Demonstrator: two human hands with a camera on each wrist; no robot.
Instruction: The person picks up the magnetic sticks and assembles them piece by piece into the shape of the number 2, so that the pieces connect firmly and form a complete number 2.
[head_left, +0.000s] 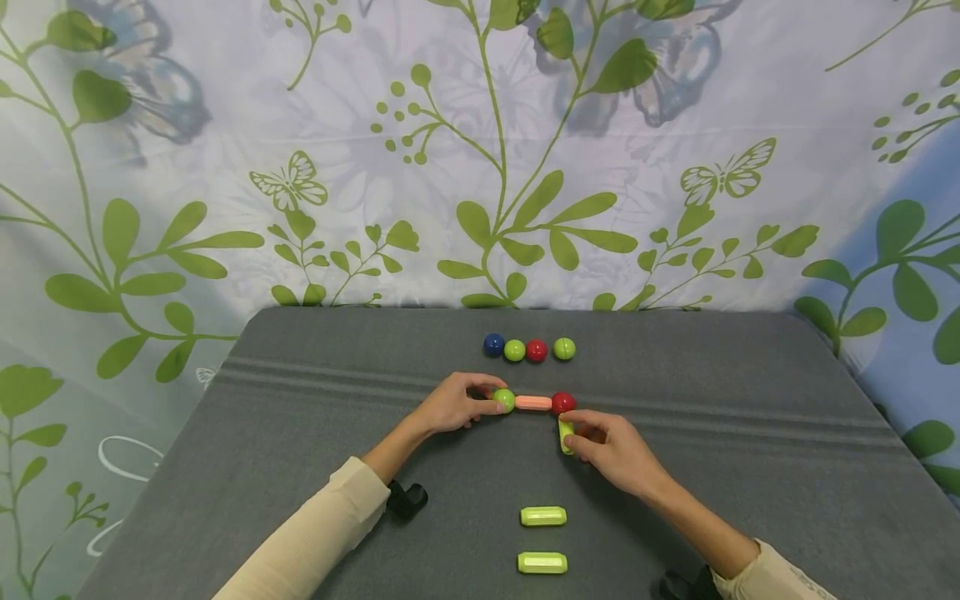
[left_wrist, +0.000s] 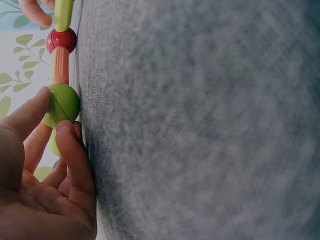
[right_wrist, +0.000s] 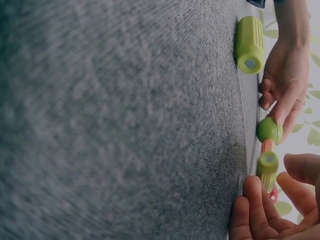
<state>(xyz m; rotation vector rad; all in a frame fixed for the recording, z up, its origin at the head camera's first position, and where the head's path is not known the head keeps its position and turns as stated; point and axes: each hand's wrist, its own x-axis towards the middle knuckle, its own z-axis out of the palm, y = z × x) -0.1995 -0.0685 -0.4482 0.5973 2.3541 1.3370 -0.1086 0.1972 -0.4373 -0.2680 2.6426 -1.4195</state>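
On the grey tabletop, my left hand pinches the green ball, likely steadying coral rod and red ball; whether my right hand grips the adjoining lime rod (or merely touches) I can't tell.

Orange rod: ribbed plastic. Green ball and red ball at its ends: smooth, glossy plastic. Table cover beneath it: matt, rough-textured cloth.

Grey table (balls, rods atop)
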